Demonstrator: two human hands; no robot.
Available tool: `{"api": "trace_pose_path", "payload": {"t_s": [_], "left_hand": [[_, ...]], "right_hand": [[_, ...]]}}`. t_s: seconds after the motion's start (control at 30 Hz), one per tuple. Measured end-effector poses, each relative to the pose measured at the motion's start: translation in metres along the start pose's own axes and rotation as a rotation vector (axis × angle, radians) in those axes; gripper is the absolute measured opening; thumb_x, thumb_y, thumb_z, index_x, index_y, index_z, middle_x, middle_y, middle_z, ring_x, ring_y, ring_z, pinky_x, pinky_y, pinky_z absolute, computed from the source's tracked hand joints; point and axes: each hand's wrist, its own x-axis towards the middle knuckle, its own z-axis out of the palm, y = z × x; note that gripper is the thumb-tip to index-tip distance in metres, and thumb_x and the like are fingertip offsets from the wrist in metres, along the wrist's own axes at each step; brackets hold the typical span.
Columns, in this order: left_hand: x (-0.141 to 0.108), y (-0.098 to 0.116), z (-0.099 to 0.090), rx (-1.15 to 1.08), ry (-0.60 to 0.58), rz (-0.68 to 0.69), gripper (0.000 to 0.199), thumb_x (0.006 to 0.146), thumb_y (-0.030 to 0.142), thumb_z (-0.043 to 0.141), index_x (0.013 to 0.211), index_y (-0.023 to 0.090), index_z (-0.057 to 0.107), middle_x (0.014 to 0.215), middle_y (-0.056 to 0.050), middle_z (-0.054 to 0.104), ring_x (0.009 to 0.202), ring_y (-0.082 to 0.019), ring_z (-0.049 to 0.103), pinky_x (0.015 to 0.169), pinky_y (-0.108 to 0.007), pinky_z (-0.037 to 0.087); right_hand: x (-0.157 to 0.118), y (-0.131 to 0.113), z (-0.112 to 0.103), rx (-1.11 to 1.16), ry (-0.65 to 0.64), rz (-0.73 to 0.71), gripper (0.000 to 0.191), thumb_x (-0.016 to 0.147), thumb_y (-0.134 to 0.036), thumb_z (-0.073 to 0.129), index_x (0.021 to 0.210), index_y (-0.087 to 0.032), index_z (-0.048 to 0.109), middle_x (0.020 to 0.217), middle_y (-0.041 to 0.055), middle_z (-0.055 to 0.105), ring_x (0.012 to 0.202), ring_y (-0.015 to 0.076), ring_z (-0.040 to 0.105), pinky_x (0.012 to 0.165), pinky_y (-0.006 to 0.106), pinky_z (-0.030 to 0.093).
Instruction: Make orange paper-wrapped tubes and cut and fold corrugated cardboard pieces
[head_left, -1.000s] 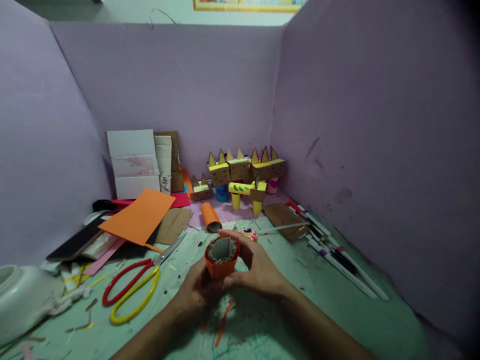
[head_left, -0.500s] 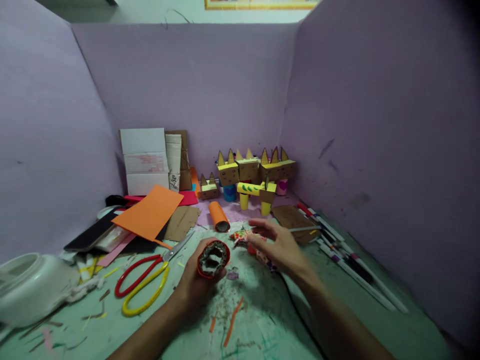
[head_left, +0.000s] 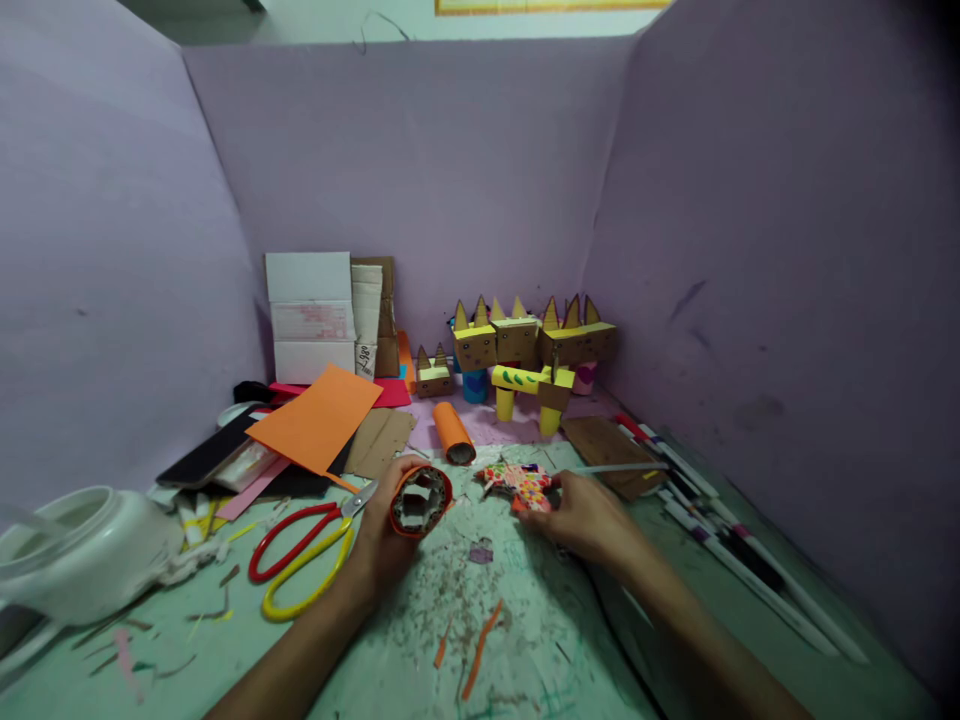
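Note:
My left hand (head_left: pixel 379 535) is wrapped round a cardboard tube (head_left: pixel 394 512) covered in orange-red paper. Its open end faces me and shows a ragged corrugated lining. To the right, my right hand (head_left: pixel 589 515) is closed on a flower-patterned glue gun (head_left: pixel 521 484) lying on the table, nozzle pointing left. A pale glue stick (head_left: pixel 615 468) juts out behind it, and a dark cord trails toward me. Just beyond, between the hands, lies an orange paper tube (head_left: pixel 452 432). Scissors (head_left: pixel 319 545) with one red and one yellow handle rest left of my left hand.
Cardboard animal figures (head_left: pixel 517 345) stand at the back. Orange paper (head_left: pixel 319 420) and cardboard pieces are piled at the back left. A white pot-like container (head_left: pixel 82 560) sits at the left edge, markers (head_left: pixel 742 560) lie along the right wall, and paper scraps (head_left: pixel 482 650) litter the front.
My right hand, earlier hovering open over the glue gun, has come down and closed on it. My left hand still holds the tube. The view has shifted slightly left.

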Motion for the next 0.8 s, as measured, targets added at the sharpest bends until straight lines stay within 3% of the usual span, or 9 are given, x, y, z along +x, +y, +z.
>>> {"api": "trace_pose_path", "payload": {"t_s": [0.13, 0.2, 0.33, 0.43, 0.5, 0.6, 0.8], "left_hand": [[0.001, -0.009, -0.004, 0.018, 0.007, 0.025, 0.03, 0.069, 0.022, 0.065, 0.097, 0.02, 0.055, 0.09, -0.002, 0.063, 0.082, -0.018, 0.061, 0.075, -0.029, 0.049], [0.001, -0.013, -0.005, 0.025, 0.01, 0.032, 0.032, 0.069, 0.022, 0.065, 0.1, 0.02, 0.054, 0.093, -0.002, 0.063, 0.083, -0.018, 0.061, 0.075, -0.028, 0.049], [0.001, -0.019, -0.005, 0.038, 0.023, 0.035, 0.033, 0.071, 0.022, 0.064, 0.102, 0.02, 0.052, 0.094, -0.002, 0.064, 0.084, -0.018, 0.061, 0.076, -0.029, 0.049], [0.003, -0.022, -0.006, 0.054, 0.043, 0.032, 0.034, 0.07, 0.022, 0.064, 0.102, 0.02, 0.052, 0.096, -0.003, 0.065, 0.087, -0.019, 0.061, 0.078, -0.03, 0.049], [0.003, -0.022, -0.007, 0.068, 0.053, 0.031, 0.035, 0.07, 0.023, 0.064, 0.102, 0.02, 0.052, 0.097, -0.004, 0.064, 0.088, -0.02, 0.061, 0.079, -0.031, 0.049], [0.004, -0.022, -0.007, 0.094, 0.062, 0.032, 0.033, 0.07, 0.023, 0.063, 0.101, 0.019, 0.053, 0.098, -0.005, 0.064, 0.089, -0.02, 0.061, 0.08, -0.033, 0.05], [0.006, -0.025, -0.006, 0.162, 0.073, 0.045, 0.03, 0.071, 0.021, 0.059, 0.1, 0.019, 0.054, 0.097, -0.006, 0.065, 0.089, -0.022, 0.062, 0.081, -0.036, 0.051]], "right_hand": [[-0.002, 0.007, 0.002, 0.154, -0.059, 0.006, 0.017, 0.062, -0.033, 0.062, 0.067, -0.017, 0.061, 0.067, 0.0102, 0.065, 0.069, 0.0275, 0.061, 0.05, 0.029, 0.03], [-0.002, 0.011, 0.004, 0.283, -0.123, 0.002, 0.015, 0.065, -0.032, 0.059, 0.058, -0.019, 0.053, 0.055, 0.004, 0.057, 0.056, 0.0213, 0.057, 0.045, 0.027, 0.03], [-0.008, 0.015, 0.008, 0.552, -0.196, -0.062, 0.018, 0.068, -0.038, 0.054, 0.071, -0.021, 0.047, 0.058, -0.0022, 0.053, 0.052, 0.015, 0.054, 0.047, 0.025, 0.041], [-0.016, 0.016, 0.005, 0.847, -0.246, -0.146, 0.038, 0.064, -0.048, 0.062, 0.087, -0.021, 0.048, 0.067, -0.0018, 0.057, 0.054, 0.0151, 0.056, 0.049, 0.026, 0.047], [-0.022, 0.016, 0.002, 1.016, -0.266, -0.216, 0.048, 0.062, -0.052, 0.068, 0.092, -0.02, 0.05, 0.063, -0.0023, 0.056, 0.049, 0.0128, 0.051, 0.041, 0.023, 0.041], [-0.026, 0.017, -0.001, 1.117, -0.293, -0.313, 0.047, 0.073, -0.059, 0.061, 0.095, -0.018, 0.052, 0.048, -0.0063, 0.047, 0.037, 0.0079, 0.036, 0.034, 0.019, 0.026], [-0.033, 0.013, 0.006, 1.192, -0.247, -0.423, 0.039, 0.073, -0.053, 0.064, 0.087, -0.018, 0.053, 0.058, -0.0019, 0.056, 0.042, 0.0083, 0.041, 0.039, 0.02, 0.03]]}}
